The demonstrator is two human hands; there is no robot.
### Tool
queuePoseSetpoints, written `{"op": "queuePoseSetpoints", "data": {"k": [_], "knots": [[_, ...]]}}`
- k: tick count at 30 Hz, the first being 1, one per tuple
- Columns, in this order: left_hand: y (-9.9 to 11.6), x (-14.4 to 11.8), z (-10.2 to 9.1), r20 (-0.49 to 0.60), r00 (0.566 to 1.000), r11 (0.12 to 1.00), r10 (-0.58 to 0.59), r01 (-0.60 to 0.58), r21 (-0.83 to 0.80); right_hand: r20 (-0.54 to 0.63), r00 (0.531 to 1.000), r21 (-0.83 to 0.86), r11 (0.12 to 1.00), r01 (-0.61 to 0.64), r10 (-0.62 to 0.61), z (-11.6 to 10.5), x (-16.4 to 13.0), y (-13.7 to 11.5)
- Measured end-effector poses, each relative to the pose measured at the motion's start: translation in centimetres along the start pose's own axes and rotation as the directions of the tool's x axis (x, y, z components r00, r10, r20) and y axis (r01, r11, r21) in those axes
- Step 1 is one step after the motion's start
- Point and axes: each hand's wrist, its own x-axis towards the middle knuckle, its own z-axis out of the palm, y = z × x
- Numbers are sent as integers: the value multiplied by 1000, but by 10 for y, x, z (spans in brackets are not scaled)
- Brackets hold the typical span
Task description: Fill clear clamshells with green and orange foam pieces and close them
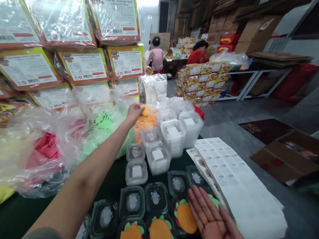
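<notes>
Right hand (217, 225), at near right, was spread palm up and held nothing, just beside an orange-topped stack (186, 218); farther off, toward the centre, the left hand (134, 114) pinched the edge of an orange disc (146, 111) at an orange heap (147, 123). Judged by its look, the disc was light, soft and pliable, probably not slippery, its rim best suited to a gentle fingertip hold.

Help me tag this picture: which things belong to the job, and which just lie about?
Likely the job's: orange piece at the left hand; burgers; tubs; green pieces.

Likely lying about: floor carton; flat cardboard.
</notes>
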Motion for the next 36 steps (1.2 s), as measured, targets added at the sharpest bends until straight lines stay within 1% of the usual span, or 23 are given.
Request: {"op": "queuePoseSetpoints", "data": {"k": [2,4,5,6,7,9,10,12,13,15,17,19,20,22,25,27,29,33,34,36], "knots": [[24,-21,-17,15,1000,996,12,-11,-90,-12,1000,7,1000,28,-28,2,-8,-5],[47,-54,-29,72,997,983,31,-17,-183,-47,996,-1,997,79,-79,3,-20,-14],[57,-75,-31,121,992,971,48,-18,-240,-73,991,-9,994,110,-111,3,-28,-19],[64,-99,-30,193,976,933,103,-27,-359,-110,982,-17,989,150,-151,3,-36,-24],[69,-124,-25,282,947,899,153,-15,-437,-143,972,-23,982,187,-188,3,-44,-30],[72,-178,-6,455,864,873,218,36,-486,-199,946,-34,966,256,-258,-1,-58,-40],[69,-206,7,535,814,880,226,64,-470,-206,936,-39,959,282,-284,-4,-65,-44],[57,-255,38,676,711,920,193,109,-377,-198,927,-43,948,315,-318,-11,-79,-49],[49,-275,55,724,667,939,175,107,-325,-191,925,-41,945,326,-328,-15,-86,-50],[32,-302,85,770,618,973,159,34,-228,-187,923,-30,941,336,-336,-24,-98,-51],[19,-313,108,793,588,987,156,-57,-152,-195,921,-18,940,339,-336,-31,-107,-51],[12,-315,121,802,577,987,154,-127,-98,-214,919,-8,941,337,-331,-36,-114,-50],[11,-314,126,799,581,985,154,-158,-75,-227,917,-2,942,336,-327,-38,-116,-51],[10,-313,129,781,602,971,166,-238,-23,-254,915,10,945,328,-315,-39,-118,-51],[11,-315,129,731,646,932,220,-360,37,-263,916,26,947,319,-302,-41,-120,-51],[10,-319,126,705,660,906,259,-419,59,-248,920,28,947,321,-304,-43,-120,-51],[8,-324,125,710,647,887,278,-457,70,-234,923,23,948,318,-304,-46,-119,-49],[4,-331,131,771,580,865,263,-496,78,-225,929,5,953,302,-293,-44,-113,-43],[5,-332,133,781,569,861,258,-502,81,-219,933,-1,956,294,-287,-42,-110,-42],[10,-335,135,788,561,856,254,-510,87,-218,938,-18,962,272,-269,-37,-107,-37]]}}
